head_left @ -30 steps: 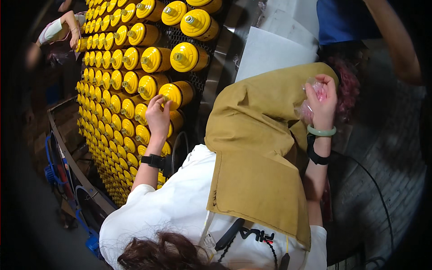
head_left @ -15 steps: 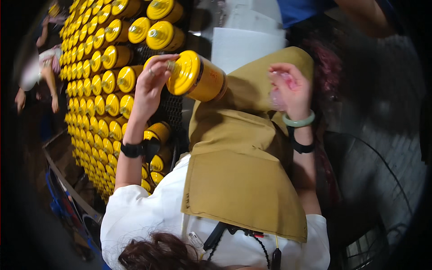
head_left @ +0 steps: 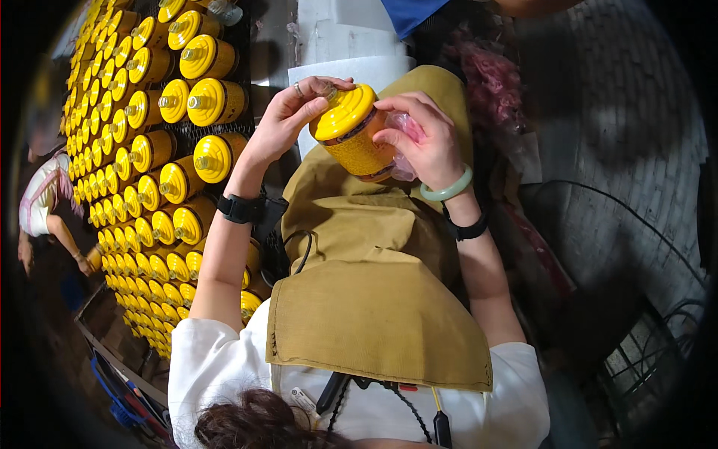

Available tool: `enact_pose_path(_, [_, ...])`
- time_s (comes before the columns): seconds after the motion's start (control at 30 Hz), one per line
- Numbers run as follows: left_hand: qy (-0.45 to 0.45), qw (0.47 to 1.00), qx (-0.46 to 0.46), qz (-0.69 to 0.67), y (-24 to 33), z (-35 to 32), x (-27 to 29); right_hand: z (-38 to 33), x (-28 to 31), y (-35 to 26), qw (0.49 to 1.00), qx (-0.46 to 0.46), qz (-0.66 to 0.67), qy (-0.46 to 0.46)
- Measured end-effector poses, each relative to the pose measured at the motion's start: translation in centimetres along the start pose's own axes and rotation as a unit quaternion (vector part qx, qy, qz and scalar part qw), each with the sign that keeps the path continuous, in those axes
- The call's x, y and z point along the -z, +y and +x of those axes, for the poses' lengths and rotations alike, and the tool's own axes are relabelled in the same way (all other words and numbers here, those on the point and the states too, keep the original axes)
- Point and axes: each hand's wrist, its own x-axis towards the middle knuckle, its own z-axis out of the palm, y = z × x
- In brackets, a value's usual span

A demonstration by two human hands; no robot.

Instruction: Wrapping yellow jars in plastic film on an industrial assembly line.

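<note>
A yellow canister [head_left: 351, 142] with a stepped, glossy top and patterned side is tilted above my lap. My left hand [head_left: 288, 120] is closed on the small clear neck at the canister's top, thumb and fingers around it. My right hand [head_left: 430, 142] presses a crumpled, see-through pink piece [head_left: 407, 129], like thin plastic, against the canister's right side. The thumb and forefinger of that hand rest near the canister's upper edge. Its other fingers are partly hidden.
Rows of similar yellow canisters [head_left: 213, 101] stand on a dark mesh rack to my left. A white sheet [head_left: 351, 69] lies ahead. A pink heap [head_left: 486, 82] sits beyond my right knee. Another person [head_left: 52, 194] works at far left; a black cable [head_left: 621, 198] crosses the right.
My right hand has come left with the pink piece and now touches the canister. The canister has tipped more upright in my left hand. The whole view has shifted.
</note>
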Motion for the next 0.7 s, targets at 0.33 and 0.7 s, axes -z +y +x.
enact_pose_path(0.33, [0.022, 0.999, 0.018, 0.035, 0.1, 0.0, -0.8, 0.1, 0.9, 0.3, 0.999, -0.015, 0.013, -0.043])
enact_pose_path(0.7, [0.113, 0.986, 0.068, 0.107, 0.1, 0.3, -0.5, -0.7, 1.0, 1.7, 0.991, 0.011, 0.12, -0.064])
